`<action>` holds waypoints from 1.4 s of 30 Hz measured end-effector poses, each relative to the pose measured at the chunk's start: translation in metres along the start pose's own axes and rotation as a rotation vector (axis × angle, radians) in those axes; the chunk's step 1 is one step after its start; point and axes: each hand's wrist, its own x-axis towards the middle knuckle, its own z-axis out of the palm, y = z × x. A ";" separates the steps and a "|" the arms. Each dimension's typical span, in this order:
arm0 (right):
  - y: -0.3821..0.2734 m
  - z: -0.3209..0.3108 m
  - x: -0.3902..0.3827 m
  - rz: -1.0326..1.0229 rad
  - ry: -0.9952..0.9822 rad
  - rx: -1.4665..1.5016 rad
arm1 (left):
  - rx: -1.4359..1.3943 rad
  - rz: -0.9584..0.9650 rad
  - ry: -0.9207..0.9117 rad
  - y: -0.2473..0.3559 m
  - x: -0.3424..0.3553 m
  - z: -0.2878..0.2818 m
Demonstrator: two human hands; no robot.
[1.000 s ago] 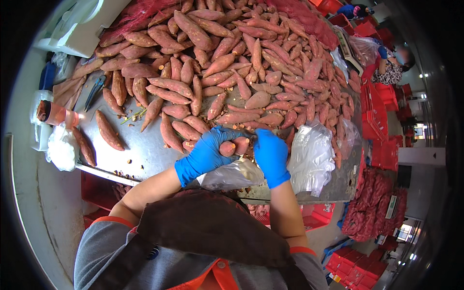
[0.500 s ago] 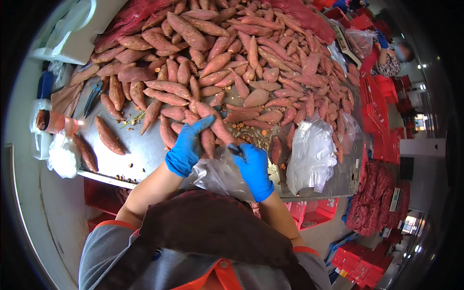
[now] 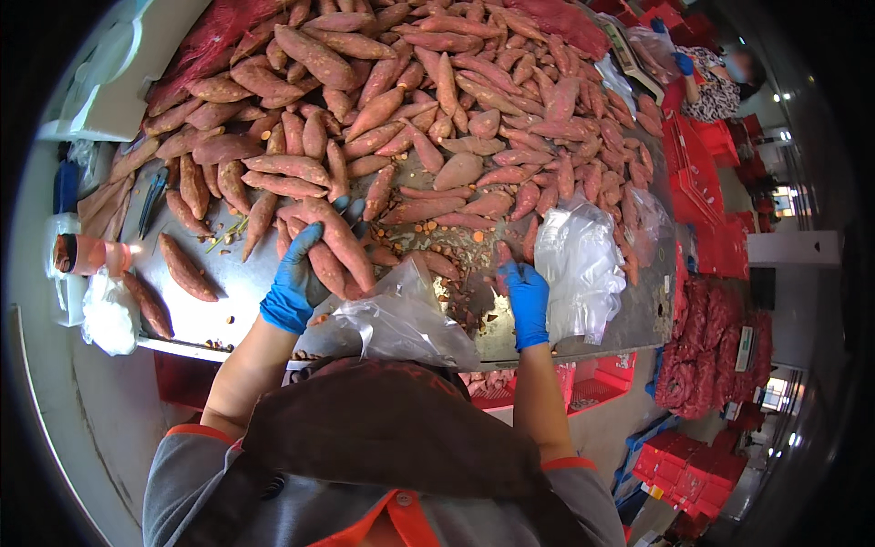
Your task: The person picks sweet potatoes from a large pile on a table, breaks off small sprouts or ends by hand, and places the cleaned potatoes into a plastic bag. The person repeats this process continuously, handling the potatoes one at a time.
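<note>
My left hand (image 3: 292, 283), in a blue glove, is closed round a few long sweet potatoes (image 3: 339, 251) above the steel table's near left part. My right hand (image 3: 526, 296), also gloved, has its fingers curled on a smaller sweet potato (image 3: 503, 257), beside a stack of clear plastic bags (image 3: 574, 264). Between my hands a crumpled clear bag (image 3: 401, 319) lies on the table (image 3: 210, 328), with scattered cut bits around it. Beyond both hands is a large pile of sweet potatoes (image 3: 383, 109).
At left are blue-handled cutters (image 3: 150, 201), a pink bottle (image 3: 100, 255) and a white bag (image 3: 111, 310). A scale (image 3: 633, 64) stands at back right. Beyond are red crates (image 3: 684, 173), red mesh sacks (image 3: 697, 365) and a co-worker (image 3: 715, 87). More crates (image 3: 597, 383) sit below the table.
My hands have moved apart. The left has shifted left with sweet potatoes in it; the right has left those and moved right onto a smaller one.
</note>
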 end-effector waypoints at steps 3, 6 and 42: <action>0.002 0.023 0.027 -0.272 -0.016 -0.258 | -0.146 -0.178 0.006 -0.010 0.003 0.001; -0.030 0.074 0.041 -0.588 -0.144 -0.351 | 0.027 -0.227 0.002 -0.036 0.005 -0.009; -0.011 0.044 0.110 -0.084 0.001 0.081 | 0.174 -0.254 -0.232 -0.028 -0.005 -0.006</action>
